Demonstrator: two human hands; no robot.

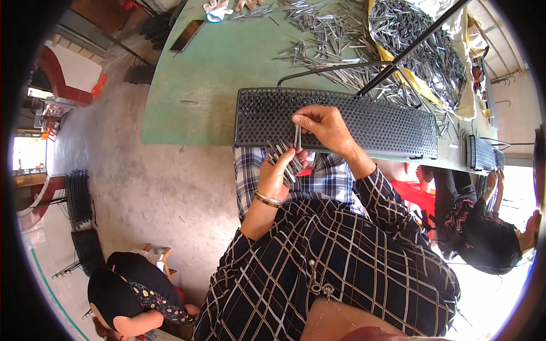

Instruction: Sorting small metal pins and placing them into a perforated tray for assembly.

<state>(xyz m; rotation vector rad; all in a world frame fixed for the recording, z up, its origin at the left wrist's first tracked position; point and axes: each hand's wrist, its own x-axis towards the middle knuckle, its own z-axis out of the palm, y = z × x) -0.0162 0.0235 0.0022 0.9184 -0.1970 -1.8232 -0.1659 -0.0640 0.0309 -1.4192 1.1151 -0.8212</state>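
My left hand (275, 177) is closed round a bundle of short, thin metal strips (278, 152), their ends fanning out past the thumb. Between its thumb and finger, my right hand (324, 129) pinches a bright metal strip (298, 138), whose lower end meets my left fingertips. Both hands are at the near edge of a long black panel (375, 126) full of small round holes. The panel rests partly on the green table (193, 113) and reaches out over my lap. A bent black rod frame (335, 69) rises from its far side.
Loose strips lie in a heap (330, 34) on the table, beside an open yellow-edged sack (421, 45) of more. A phone (186, 36) and a white glove (216, 10) sit at the far left. Co-workers (483, 233) (139, 290) are at right and lower left. Black panels (79, 199) stand at left.
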